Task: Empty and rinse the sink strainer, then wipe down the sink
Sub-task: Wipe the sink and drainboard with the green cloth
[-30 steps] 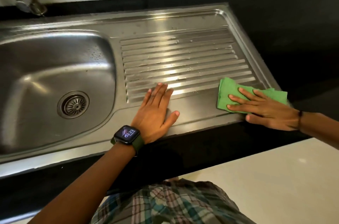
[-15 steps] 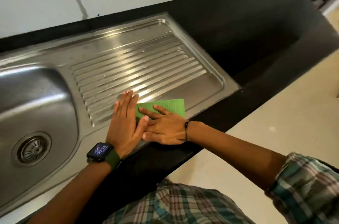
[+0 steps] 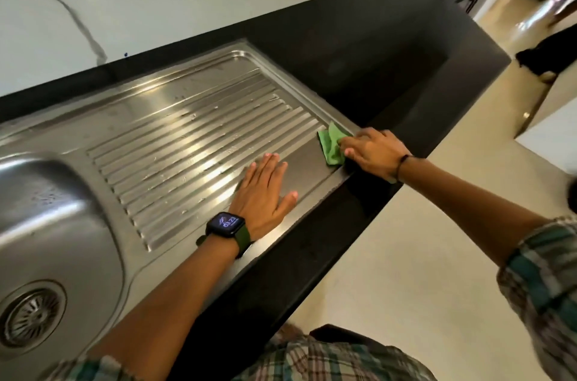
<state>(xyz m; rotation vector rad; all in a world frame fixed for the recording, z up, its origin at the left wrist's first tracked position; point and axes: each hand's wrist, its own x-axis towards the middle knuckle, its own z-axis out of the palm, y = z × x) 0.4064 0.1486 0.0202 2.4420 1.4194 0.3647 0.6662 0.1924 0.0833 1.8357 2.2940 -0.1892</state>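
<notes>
The black table [image 3: 390,74] holds the sink [image 3: 78,143] (basin cut off at left), strainer [image 3: 29,316] seated in its drain. Left hand [image 3: 265,190] lies flat on the drainboard; right hand [image 3: 373,151] presses a green cloth [image 3: 331,143], fingers partly hidden.

Left hand [image 3: 265,190] lies flat, fingers straight (thumb splayed), forearm extended; right hand [image 3: 373,153] reaches farther out, fingers bent downward.
</notes>
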